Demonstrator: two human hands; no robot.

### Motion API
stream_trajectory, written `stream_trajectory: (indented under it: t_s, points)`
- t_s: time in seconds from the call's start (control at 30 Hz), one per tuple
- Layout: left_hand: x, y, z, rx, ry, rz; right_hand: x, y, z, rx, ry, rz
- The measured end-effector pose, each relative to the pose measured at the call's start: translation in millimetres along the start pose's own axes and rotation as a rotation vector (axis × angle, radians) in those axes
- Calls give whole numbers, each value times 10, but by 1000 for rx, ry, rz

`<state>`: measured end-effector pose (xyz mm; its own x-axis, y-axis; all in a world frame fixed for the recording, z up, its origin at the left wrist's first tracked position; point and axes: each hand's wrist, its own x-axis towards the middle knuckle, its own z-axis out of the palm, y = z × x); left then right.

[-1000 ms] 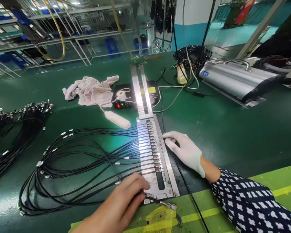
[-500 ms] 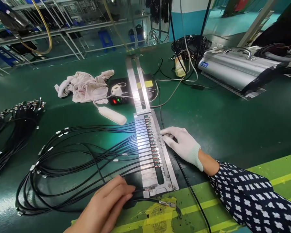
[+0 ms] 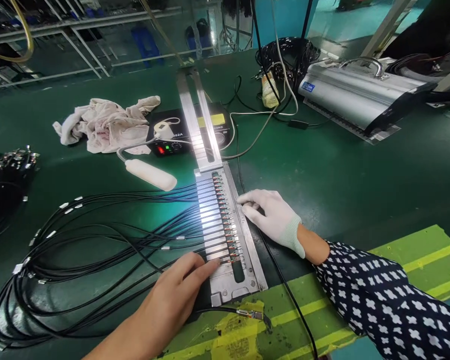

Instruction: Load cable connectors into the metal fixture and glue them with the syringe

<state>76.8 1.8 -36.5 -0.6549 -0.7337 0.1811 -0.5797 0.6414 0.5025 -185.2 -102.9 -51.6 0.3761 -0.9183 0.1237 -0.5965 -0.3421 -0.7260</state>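
Note:
A long metal fixture [image 3: 225, 280] lies on the green table, with several thin black cables [image 3: 97, 235] laid side by side across its slots. My bare left hand [image 3: 176, 295] lies at the fixture's near left edge, fingertips pressing a cable end near the lowest filled slot. My right hand [image 3: 272, 215], in a white glove, rests flat on the fixture's right rail with its fingers apart. One loose cable end with a metal connector [image 3: 253, 315] lies on the yellow-green mat just below the fixture.
A white lamp head [image 3: 150, 174] lights the fixture from the left. Behind it sit a black control box [image 3: 189, 132], a crumpled rag [image 3: 101, 125] and a silver case [image 3: 348, 97]. More cable bundles [image 3: 7, 170] lie far left.
The view shifted so everything sits lower left. My left hand moved up from the fixture's bottom corner to the lowest filled slots. The gloved right hand stayed on the rail.

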Motion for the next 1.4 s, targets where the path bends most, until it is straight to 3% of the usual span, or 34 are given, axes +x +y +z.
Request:
stream_trajectory:
  t_s: [0.1, 0.33, 0.7, 0.93, 1.1, 1.23, 1.4]
  points:
    - [8, -3, -23, -16, 25, 26, -4, -1, -4, 2, 2, -2]
    - [52, -59, -1, 150, -50, 79, 0, 28, 9, 1, 16, -8]
    - [-15, -68, -58, 150, -182, 91, 16, 18, 2, 24, 12, 4]
    - [21, -30, 3, 44, -137, 53, 25, -6, -27, 20, -17, 30]
    - [-43, 90, 44, 269, 6, -22, 22, -11, -38, 44, -23, 31]
    - [-122, 102, 94, 251, -52, -69, 45, -3, -25, 50, -15, 23]
    - [-101, 147, 87, 195, -22, -4, 42, 11, -7, 82, 20, 23]
